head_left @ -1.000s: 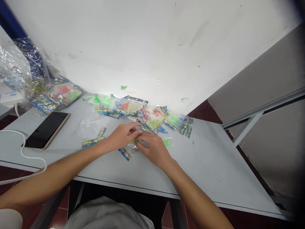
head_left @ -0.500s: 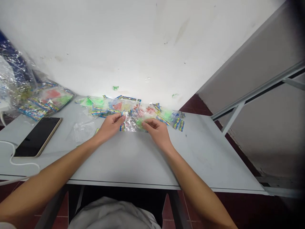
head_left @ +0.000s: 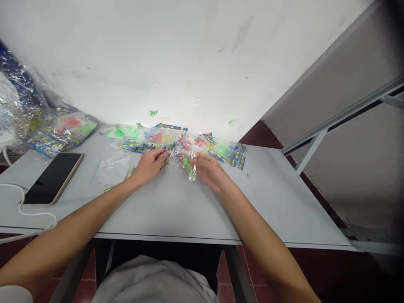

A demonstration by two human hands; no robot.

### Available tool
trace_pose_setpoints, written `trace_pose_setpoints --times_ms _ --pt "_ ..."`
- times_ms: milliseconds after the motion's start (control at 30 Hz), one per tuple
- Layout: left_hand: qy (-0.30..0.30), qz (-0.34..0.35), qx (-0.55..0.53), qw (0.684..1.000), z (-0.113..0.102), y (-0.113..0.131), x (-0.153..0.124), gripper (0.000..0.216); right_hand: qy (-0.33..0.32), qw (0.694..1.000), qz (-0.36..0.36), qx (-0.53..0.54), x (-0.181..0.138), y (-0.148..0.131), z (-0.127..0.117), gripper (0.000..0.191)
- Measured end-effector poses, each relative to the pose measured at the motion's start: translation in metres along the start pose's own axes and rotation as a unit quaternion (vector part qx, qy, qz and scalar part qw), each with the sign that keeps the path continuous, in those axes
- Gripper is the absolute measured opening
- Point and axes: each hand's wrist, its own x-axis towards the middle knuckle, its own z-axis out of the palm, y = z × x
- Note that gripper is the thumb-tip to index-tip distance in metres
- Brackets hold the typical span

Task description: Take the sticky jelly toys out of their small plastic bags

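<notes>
A smooth grey desk (head_left: 151, 214) meets a scuffed white wall (head_left: 142, 54). Over it, we see a clear packet (head_left: 190, 169) stretched between two hands — left hand (head_left: 150, 164) pinching one end, right hand (head_left: 210, 169) with fingers curled onto the green-filled other. We'd grip lightly and evenly; the crinkled, glossy film looks thin. Flat, colourful packets (head_left: 160, 136) lie heaped just behind.

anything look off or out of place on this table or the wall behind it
Yes, the white wall behind the packets bears a green patch and a fainter green mark to its right, odd against the mostly pale surface; what they are is unclear.
</notes>
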Motion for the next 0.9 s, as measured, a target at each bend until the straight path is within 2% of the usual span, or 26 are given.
trace_pose_setpoints --times_ms 200,300,333,400,467,533,600,700,800,900 --pt "0.006 -0.029 -0.045 0.999 0.008 -0.009 0.002 0.034 -0.019 0.999 0.021 0.036 0.003 0.006 -0.003 0.027" --pt "0.049 -0.038 -0.039 0.997 0.009 -0.016 0.005 0.037 -0.013 0.998 0.015 0.054 0.003 0.010 -0.003 0.022" --pt "0.075 -0.009 -0.002 0.997 0.008 -0.016 0.004 0.043 -0.013 0.998 0.015 0.060 0.003 0.010 -0.002 0.021" --pt "0.107 0.107 0.109 0.982 0.007 -0.013 0.001 0.055 -0.016 0.998 0.018 0.060 0.002 0.011 0.000 0.021" --pt "0.085 0.231 0.215 0.945 0.006 -0.007 -0.004 0.064 -0.020 0.998 0.020 0.056 0.002 0.011 0.003 0.022" --pt "0.030 0.304 0.283 0.909 0.008 -0.003 -0.010 0.072 -0.029 0.998 0.022 0.053 0.000 0.011 0.006 0.021" --pt "-0.012 0.342 0.317 0.884 0.013 -0.003 -0.014 0.083 -0.042 0.998 0.023 0.052 -0.001 0.011 0.010 0.020" --pt "-0.012 0.378 0.340 0.861 0.021 -0.007 -0.014 0.095 -0.081 0.995 0.029 0.042 -0.004 0.012 0.016 0.019" --pt "0.007 0.391 0.351 0.851 0.023 -0.009 -0.011 0.085 -0.124 0.991 0.033 0.031 -0.006 0.013 0.021 0.018" --pt "0.001 0.395 0.365 0.843 0.020 -0.009 -0.009 0.077 -0.148 0.988 0.024 0.026 -0.007 0.015 0.023 0.015"
